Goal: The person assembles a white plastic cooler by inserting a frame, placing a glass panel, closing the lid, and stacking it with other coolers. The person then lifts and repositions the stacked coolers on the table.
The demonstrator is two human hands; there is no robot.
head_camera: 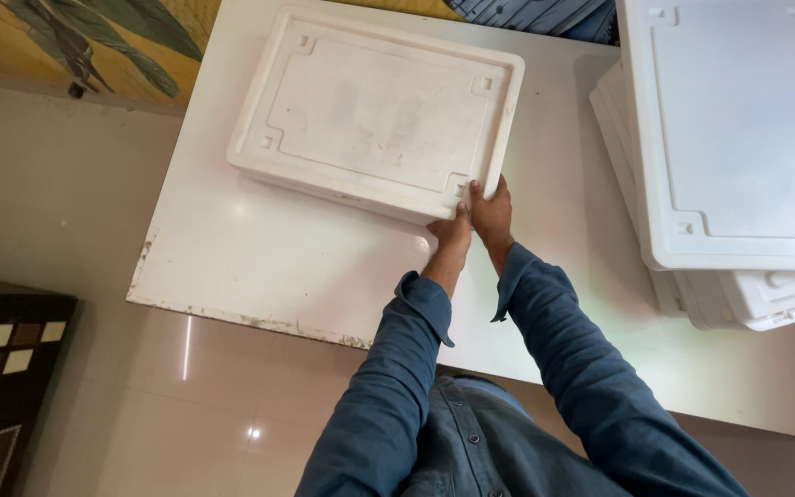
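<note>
I see my right hand (492,213) and left hand (453,232) side by side, both gripping the near corner of the white tray (374,110). It lies upside down on the white table (259,267), left of the stack of trays (738,156).

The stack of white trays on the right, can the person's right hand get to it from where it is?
Probably yes. The right hand grips the corner of the single white tray, and only bare white table lies between it and the stack of trays.
</note>
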